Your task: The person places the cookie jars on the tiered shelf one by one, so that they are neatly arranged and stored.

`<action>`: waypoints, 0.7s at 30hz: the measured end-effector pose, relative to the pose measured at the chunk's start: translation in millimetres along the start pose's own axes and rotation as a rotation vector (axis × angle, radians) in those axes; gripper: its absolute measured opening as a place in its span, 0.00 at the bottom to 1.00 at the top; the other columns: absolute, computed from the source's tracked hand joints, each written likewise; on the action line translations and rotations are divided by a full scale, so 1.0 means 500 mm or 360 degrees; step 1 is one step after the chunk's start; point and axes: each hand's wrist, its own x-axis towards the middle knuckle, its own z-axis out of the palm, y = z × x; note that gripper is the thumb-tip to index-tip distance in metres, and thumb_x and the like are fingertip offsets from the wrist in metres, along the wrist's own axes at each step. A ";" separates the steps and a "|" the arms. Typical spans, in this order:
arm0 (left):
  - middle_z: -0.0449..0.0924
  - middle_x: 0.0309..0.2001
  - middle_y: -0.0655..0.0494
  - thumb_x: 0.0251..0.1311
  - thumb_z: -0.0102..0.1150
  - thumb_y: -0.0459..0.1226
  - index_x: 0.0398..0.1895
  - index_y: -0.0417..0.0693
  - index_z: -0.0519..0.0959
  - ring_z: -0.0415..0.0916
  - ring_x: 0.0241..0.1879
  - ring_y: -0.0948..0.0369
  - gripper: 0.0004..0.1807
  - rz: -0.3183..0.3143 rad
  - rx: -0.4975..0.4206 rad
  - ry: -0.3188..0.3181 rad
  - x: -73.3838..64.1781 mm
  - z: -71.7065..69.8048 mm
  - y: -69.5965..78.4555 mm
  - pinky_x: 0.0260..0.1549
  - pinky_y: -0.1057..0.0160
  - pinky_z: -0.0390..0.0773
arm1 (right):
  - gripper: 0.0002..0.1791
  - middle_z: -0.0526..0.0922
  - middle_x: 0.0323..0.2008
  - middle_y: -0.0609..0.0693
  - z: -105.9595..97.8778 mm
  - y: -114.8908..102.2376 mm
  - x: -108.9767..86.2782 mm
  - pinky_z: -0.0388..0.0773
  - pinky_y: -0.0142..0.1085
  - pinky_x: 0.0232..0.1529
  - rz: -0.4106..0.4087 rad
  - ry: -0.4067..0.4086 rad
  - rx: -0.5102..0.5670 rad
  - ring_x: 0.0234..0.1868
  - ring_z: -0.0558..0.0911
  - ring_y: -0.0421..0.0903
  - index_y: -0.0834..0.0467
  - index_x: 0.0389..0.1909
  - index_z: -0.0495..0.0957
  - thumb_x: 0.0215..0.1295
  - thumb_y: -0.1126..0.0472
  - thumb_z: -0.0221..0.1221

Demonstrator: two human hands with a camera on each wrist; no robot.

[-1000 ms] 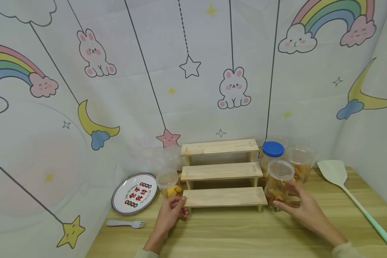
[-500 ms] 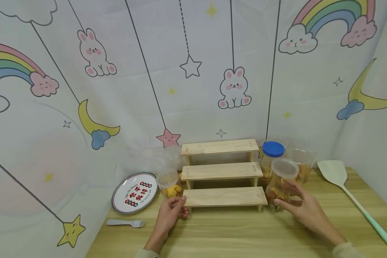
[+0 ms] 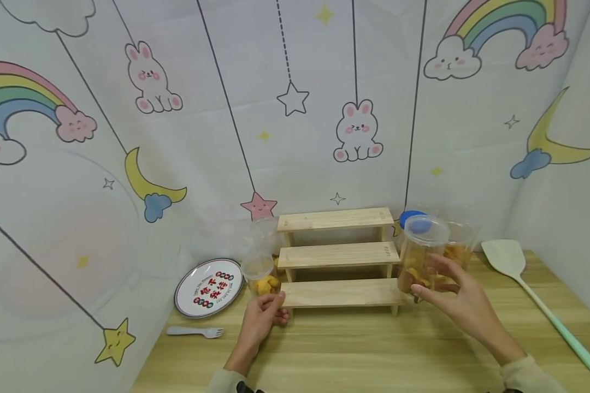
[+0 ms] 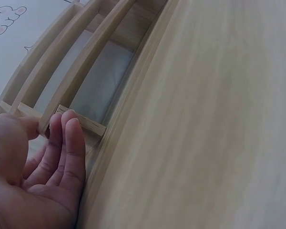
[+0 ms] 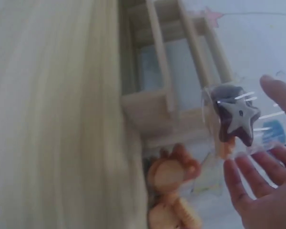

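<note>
My right hand (image 3: 467, 305) grips a clear plastic jar (image 3: 415, 254) with a translucent lid and orange pieces inside. It is raised, slightly tilted, at the right end of the three-step wooden rack (image 3: 341, 293). In the right wrist view, a dark and grey star-shaped piece (image 5: 240, 117) shows through the jar's clear bottom, with thumb and fingers on either side. My left hand (image 3: 261, 323) pinches the left end of the rack's lowest step, thumb above and fingers below, as the left wrist view shows. A lidded jar with yellow pieces (image 3: 257, 267) stands just behind that hand.
Behind the held jar stand a blue-lidded jar (image 3: 407, 218) and another clear container (image 3: 459, 240). A pale spatula (image 3: 536, 295) lies at the right. A printed plate (image 3: 209, 288) leans at the left wall, with a white fork (image 3: 195, 331) in front. Patterned cloth encloses the table.
My right hand has lifted the jar upward and a little to the left, and it now overlaps the blue-lidded jar. The left hand keeps its hold on the rack. The head view has shifted slightly.
</note>
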 end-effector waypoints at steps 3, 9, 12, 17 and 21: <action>0.90 0.32 0.42 0.79 0.64 0.44 0.50 0.26 0.84 0.87 0.28 0.62 0.23 0.0003 -0.0004 -0.0002 -0.001 0.000 0.002 0.32 0.63 0.93 | 0.43 0.80 0.70 0.56 0.012 -0.032 0.013 0.85 0.22 0.51 -0.0043 -0.0040 0.0041 0.59 0.79 0.27 0.49 0.81 0.68 0.69 0.47 0.74; 0.90 0.32 0.39 0.79 0.64 0.43 0.49 0.26 0.84 0.87 0.28 0.61 0.22 0.0020 -0.0009 0.0004 -0.003 -0.005 0.000 0.31 0.62 0.93 | 0.41 0.80 0.70 0.53 0.074 -0.100 0.056 0.91 0.36 0.54 -0.0193 -0.0146 0.0187 0.61 0.86 0.57 0.45 0.81 0.68 0.70 0.48 0.74; 0.90 0.32 0.40 0.79 0.64 0.43 0.49 0.26 0.84 0.87 0.28 0.61 0.22 0.0021 -0.0007 0.0022 -0.003 -0.008 0.000 0.31 0.62 0.93 | 0.42 0.81 0.69 0.54 0.116 -0.133 0.087 0.92 0.44 0.56 -0.0275 -0.0172 0.0265 0.62 0.86 0.59 0.45 0.81 0.68 0.69 0.48 0.75; 0.90 0.32 0.40 0.79 0.64 0.43 0.50 0.26 0.84 0.87 0.28 0.61 0.22 0.0021 -0.0017 0.0018 -0.004 -0.008 0.002 0.31 0.63 0.93 | 0.45 0.80 0.71 0.56 0.168 -0.193 0.146 0.91 0.52 0.59 -0.0344 -0.0178 0.0297 0.67 0.84 0.60 0.48 0.81 0.68 0.66 0.45 0.76; 0.91 0.33 0.38 0.79 0.64 0.44 0.50 0.25 0.84 0.88 0.28 0.61 0.23 0.0036 -0.0018 -0.0012 -0.008 -0.001 0.004 0.31 0.63 0.93 | 0.46 0.80 0.71 0.58 0.194 -0.227 0.195 0.90 0.54 0.60 -0.0356 -0.0176 0.0309 0.65 0.86 0.60 0.47 0.82 0.66 0.67 0.43 0.76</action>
